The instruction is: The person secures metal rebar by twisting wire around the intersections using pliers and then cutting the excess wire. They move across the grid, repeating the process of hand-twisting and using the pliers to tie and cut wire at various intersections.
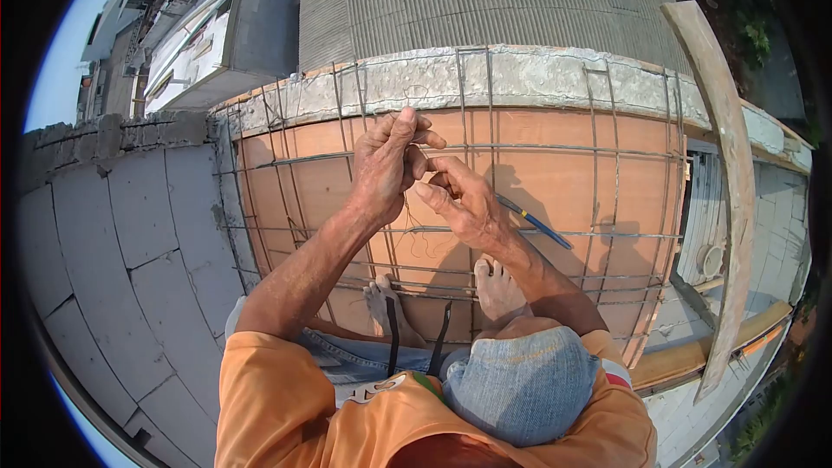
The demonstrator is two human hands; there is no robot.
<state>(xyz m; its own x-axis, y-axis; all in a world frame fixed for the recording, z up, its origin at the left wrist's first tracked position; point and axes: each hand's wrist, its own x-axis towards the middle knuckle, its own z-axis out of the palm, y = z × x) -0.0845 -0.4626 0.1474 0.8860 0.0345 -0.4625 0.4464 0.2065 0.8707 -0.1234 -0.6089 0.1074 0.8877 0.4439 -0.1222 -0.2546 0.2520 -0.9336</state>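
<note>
Both of my hands are raised close together over the rebar grid [537, 149]. Thin wire [411, 218] hangs below my left hand [390, 156], whose fingers are curled round it, and a fine loop shows above the fingertips. Just to the right, my right hand [464, 199] has its thumb and fingers bent near the left fingers; whether it pinches the wire is too small to tell. Pliers with blue and yellow handles [544, 230] lie on the grid, right of my right hand.
Plywood [537, 182] lies under the bars, with my bare feet on it. A rough concrete edge [537, 78] runs along the far side. A long wooden plank [735, 182] stands at the right. Block wall [139, 234] is at the left, corrugated roofing [503, 0] beyond.
</note>
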